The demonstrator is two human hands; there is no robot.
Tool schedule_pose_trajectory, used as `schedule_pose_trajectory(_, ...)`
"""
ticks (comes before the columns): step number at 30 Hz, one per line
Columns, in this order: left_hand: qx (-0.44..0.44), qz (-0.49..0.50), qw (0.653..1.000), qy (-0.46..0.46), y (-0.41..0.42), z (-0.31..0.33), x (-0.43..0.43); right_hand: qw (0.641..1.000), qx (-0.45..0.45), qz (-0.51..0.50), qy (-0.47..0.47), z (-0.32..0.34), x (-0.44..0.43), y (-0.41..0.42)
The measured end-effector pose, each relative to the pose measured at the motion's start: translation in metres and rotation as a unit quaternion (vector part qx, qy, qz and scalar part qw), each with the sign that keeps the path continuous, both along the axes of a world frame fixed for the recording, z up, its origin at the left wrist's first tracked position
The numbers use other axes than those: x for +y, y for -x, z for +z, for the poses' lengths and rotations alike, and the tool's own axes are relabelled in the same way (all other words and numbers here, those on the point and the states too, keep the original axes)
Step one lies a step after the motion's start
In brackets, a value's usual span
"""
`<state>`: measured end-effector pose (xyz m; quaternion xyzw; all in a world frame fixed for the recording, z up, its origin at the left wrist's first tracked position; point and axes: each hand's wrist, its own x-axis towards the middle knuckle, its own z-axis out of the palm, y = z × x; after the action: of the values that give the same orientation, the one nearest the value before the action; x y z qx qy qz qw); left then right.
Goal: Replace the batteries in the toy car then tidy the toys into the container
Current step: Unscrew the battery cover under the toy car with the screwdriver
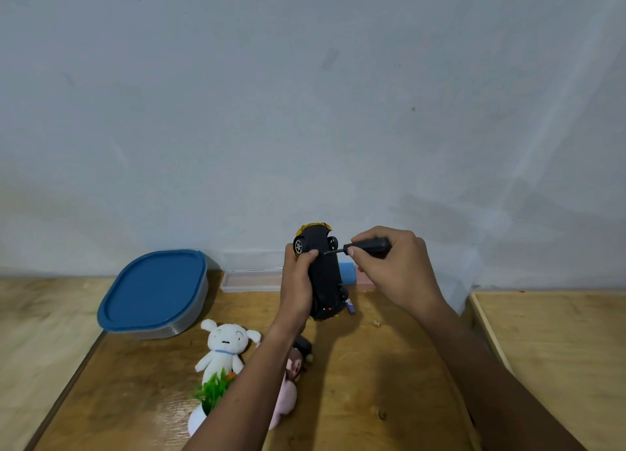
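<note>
Holding one toy car [323,271] in left hand [298,281] grip; right hand [389,267] pinching one screwdriver [366,246]; two plush toys [223,347] on table [372,383].

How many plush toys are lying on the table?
2: a white plush beside the container, and a pink plush partly hidden under the left forearm. More may be hidden.

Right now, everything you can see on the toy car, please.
The toy car is held up off the table, underside toward the camera: a matte black plastic chassis with a gold body edge showing at its top end. One silver-spoked wheel sits at upper left, dark wheels at the right and lower end, and small red dots mark the lower end. The left hand grips its left side, thumb across the chassis. The right hand holds a black-handled screwdriver, its tip meeting the underside near the top.
</note>
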<state>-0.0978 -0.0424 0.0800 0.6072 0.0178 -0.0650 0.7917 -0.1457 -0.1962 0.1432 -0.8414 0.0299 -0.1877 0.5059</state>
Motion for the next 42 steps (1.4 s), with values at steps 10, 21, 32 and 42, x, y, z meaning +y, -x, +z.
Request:
schedule_pose_trajectory(10,0.004,0.001,1.0,-0.015,0.006,0.004,-0.001,0.996,-0.013,-0.002,0.092,0.006,0.001,-0.006)
schedule_pose_trajectory(21,0.092,0.009,0.996,0.017,0.005,0.008,0.0,0.983,-0.018,0.028,0.18,0.017,0.001,-0.013)
schedule_pose_trajectory(32,0.142,-0.067,0.987,0.045,0.001,0.016,0.002,0.985,-0.004,0.087,0.149,0.038,-0.003,-0.03)
schedule_pose_trajectory(42,0.158,-0.044,0.986,0.034,0.003,0.019,-0.002,0.96,0.001,0.069,0.272,0.047,-0.007,-0.041)
